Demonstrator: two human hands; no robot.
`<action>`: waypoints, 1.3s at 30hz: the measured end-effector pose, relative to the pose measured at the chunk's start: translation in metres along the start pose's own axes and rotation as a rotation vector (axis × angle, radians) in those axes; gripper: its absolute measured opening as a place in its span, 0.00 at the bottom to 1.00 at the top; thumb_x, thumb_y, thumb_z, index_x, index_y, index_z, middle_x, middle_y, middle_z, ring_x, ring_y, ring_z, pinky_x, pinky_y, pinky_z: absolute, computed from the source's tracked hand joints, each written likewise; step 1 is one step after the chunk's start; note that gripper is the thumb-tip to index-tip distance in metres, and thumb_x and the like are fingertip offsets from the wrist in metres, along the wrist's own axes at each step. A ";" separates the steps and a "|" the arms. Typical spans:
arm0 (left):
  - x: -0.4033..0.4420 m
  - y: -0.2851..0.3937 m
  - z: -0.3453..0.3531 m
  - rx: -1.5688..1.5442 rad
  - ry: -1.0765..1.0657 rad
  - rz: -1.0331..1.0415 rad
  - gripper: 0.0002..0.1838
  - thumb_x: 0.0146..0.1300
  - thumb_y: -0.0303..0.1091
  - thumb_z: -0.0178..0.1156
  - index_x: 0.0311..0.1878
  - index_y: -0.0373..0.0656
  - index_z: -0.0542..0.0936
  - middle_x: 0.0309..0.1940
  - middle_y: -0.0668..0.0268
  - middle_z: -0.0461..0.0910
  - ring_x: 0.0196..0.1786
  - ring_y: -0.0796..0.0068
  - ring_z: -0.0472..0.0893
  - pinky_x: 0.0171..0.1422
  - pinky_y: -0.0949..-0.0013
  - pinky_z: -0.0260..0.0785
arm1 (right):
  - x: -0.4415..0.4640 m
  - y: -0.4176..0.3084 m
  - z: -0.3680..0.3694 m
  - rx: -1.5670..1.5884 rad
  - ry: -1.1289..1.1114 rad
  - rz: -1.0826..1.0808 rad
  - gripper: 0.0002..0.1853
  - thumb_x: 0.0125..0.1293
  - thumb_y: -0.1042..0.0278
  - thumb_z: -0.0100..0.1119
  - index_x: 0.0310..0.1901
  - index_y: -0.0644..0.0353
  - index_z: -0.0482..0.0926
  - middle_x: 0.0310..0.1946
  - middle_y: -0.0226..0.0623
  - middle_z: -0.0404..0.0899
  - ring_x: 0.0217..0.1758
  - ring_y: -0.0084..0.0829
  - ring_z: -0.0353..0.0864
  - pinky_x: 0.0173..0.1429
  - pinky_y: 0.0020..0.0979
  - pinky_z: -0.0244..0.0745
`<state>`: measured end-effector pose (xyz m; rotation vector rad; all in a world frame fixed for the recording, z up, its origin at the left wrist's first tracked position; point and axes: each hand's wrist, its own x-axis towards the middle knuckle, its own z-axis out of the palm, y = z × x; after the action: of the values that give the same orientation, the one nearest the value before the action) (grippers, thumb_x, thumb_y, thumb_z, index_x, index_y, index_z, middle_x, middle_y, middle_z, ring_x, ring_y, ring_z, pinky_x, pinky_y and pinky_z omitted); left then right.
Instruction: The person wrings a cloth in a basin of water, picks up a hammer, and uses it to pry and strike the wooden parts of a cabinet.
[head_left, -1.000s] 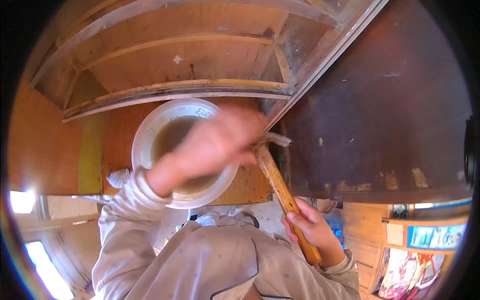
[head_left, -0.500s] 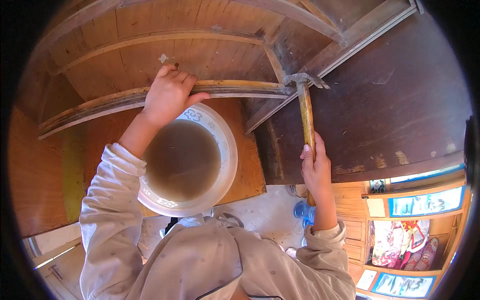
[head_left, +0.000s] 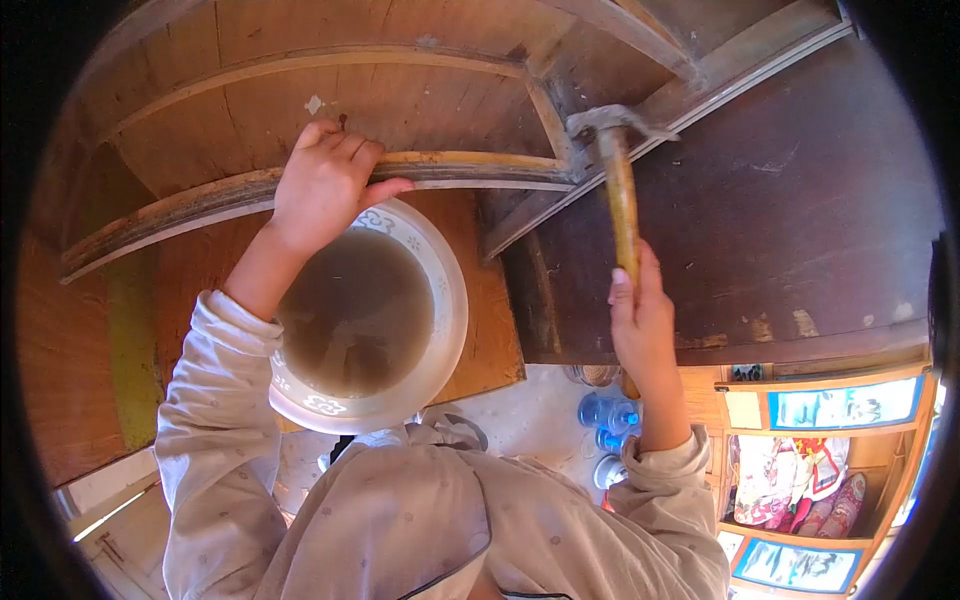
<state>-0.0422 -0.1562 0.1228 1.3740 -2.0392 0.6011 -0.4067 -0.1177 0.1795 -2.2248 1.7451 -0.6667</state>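
My left hand (head_left: 328, 185) is wrapped over a wooden rail (head_left: 470, 170) of a cabinet frame, with the thumb along its near edge. My right hand (head_left: 643, 315) grips the wooden handle of a hammer (head_left: 622, 205). The hammer's metal head, slightly blurred, is above and to the right of the rail's right end, near the joint with a long side post (head_left: 740, 90). Whether the head touches the wood, I cannot tell. Beneath the rail, close to my left forearm, a white patterned basin (head_left: 452, 310) holds murky brown water.
A dark wooden panel (head_left: 780, 220) spreads out to the right. Below it are a wooden cabinet (head_left: 800, 428) with colourful cloth (head_left: 775, 475) inside and blue plastic bottles (head_left: 605, 412) on the floor. An orange-brown board (head_left: 490, 330) lies under the basin.
The hammer has moved up and slightly right, its head now farther from the rail's end. My left hand keeps its hold on the rail. The whole view has shifted a little.
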 end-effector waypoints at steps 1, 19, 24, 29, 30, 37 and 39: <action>0.000 0.000 0.001 -0.001 0.014 -0.001 0.22 0.52 0.53 0.68 0.35 0.41 0.82 0.29 0.61 0.80 0.39 0.60 0.79 0.57 0.59 0.66 | 0.003 0.008 0.007 -0.055 0.025 -0.062 0.24 0.74 0.63 0.49 0.68 0.59 0.63 0.37 0.51 0.81 0.38 0.43 0.84 0.44 0.37 0.77; -0.002 -0.002 0.003 0.021 -0.008 -0.013 0.24 0.52 0.55 0.66 0.35 0.40 0.81 0.31 0.61 0.80 0.40 0.60 0.79 0.58 0.59 0.65 | 0.025 0.012 -0.008 -0.024 -0.197 0.066 0.21 0.74 0.62 0.48 0.65 0.57 0.64 0.36 0.58 0.80 0.40 0.55 0.83 0.44 0.41 0.76; -0.004 -0.003 0.005 0.004 0.008 -0.022 0.23 0.52 0.55 0.66 0.35 0.41 0.81 0.30 0.62 0.79 0.39 0.61 0.79 0.57 0.60 0.65 | 0.018 -0.001 -0.009 0.043 -0.124 0.122 0.21 0.74 0.62 0.49 0.65 0.56 0.64 0.35 0.56 0.80 0.37 0.52 0.83 0.43 0.40 0.76; -0.002 -0.004 0.004 -0.017 -0.005 -0.016 0.23 0.52 0.54 0.67 0.35 0.41 0.81 0.29 0.62 0.79 0.39 0.62 0.79 0.56 0.60 0.66 | 0.021 -0.005 -0.016 0.062 -0.201 0.255 0.21 0.74 0.61 0.49 0.65 0.56 0.64 0.34 0.55 0.80 0.38 0.51 0.83 0.43 0.40 0.76; -0.001 -0.004 0.005 -0.016 0.003 -0.017 0.23 0.52 0.54 0.67 0.35 0.41 0.81 0.29 0.62 0.79 0.39 0.62 0.79 0.56 0.60 0.66 | 0.020 0.000 -0.013 0.070 -0.156 0.187 0.21 0.74 0.61 0.48 0.65 0.54 0.64 0.30 0.45 0.76 0.32 0.39 0.78 0.36 0.35 0.73; -0.003 -0.003 0.007 -0.010 0.056 0.009 0.23 0.52 0.55 0.67 0.33 0.42 0.81 0.27 0.63 0.78 0.36 0.63 0.79 0.55 0.61 0.66 | 0.012 0.015 0.001 0.139 -0.204 0.164 0.22 0.75 0.61 0.46 0.68 0.49 0.62 0.22 0.25 0.67 0.17 0.16 0.66 0.19 0.23 0.66; -0.002 -0.003 0.007 -0.003 0.055 -0.001 0.22 0.52 0.55 0.67 0.33 0.42 0.81 0.27 0.63 0.78 0.36 0.64 0.79 0.56 0.62 0.66 | 0.006 0.002 0.006 0.176 -0.205 0.105 0.22 0.75 0.61 0.47 0.68 0.49 0.62 0.22 0.25 0.68 0.18 0.16 0.66 0.19 0.23 0.66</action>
<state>-0.0400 -0.1602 0.1167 1.3429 -1.9948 0.6285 -0.4043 -0.1248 0.1751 -1.9930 1.6228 -0.5264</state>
